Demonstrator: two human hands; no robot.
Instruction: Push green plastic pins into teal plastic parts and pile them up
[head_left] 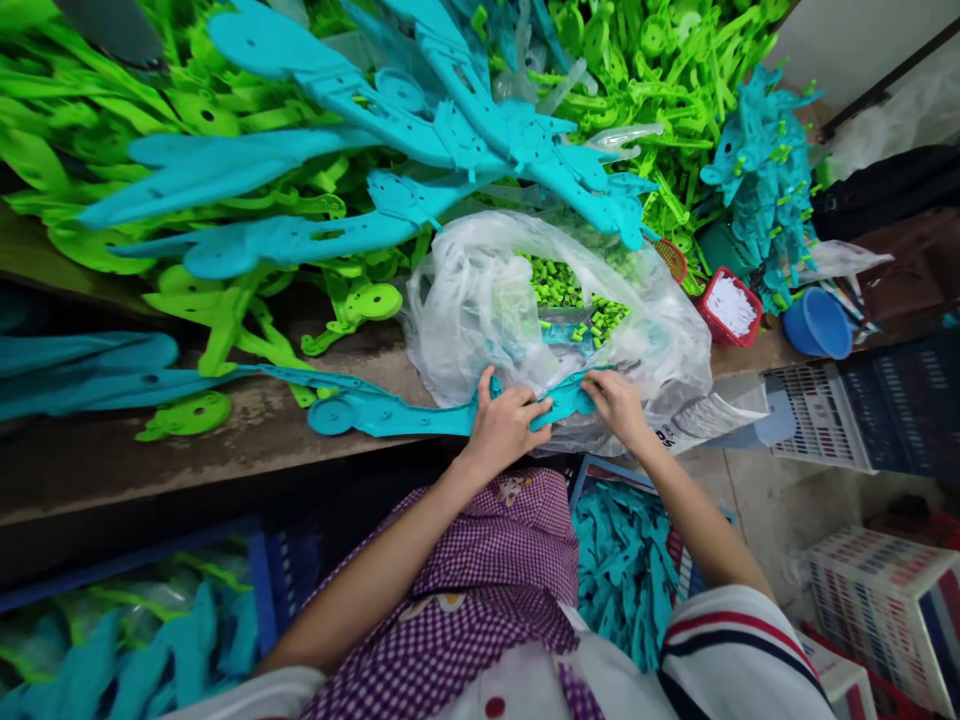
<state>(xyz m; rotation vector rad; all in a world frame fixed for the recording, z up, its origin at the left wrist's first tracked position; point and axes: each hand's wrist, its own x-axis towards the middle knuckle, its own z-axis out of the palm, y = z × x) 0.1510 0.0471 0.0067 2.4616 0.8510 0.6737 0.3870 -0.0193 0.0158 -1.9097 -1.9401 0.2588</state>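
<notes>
Along the bench (255,440) edge, we are holding the blue piece (420,421) lengthwise, its right end lying against the bag (472,300). Our left hand (499,425) is spreading its fingers over the piece and bracing it; our right hand (616,405) is touching near the right end, thumb and fingertips drawn narrow, and we cannot tell whether anything small is sitting between them. Green bits (555,285) are lying inside the open bag, just beyond. As we are judging it, good work here is depending on firm bracing close to the spot, the long piece not rocking, and the loose film not creeping under our fingertips.
</notes>
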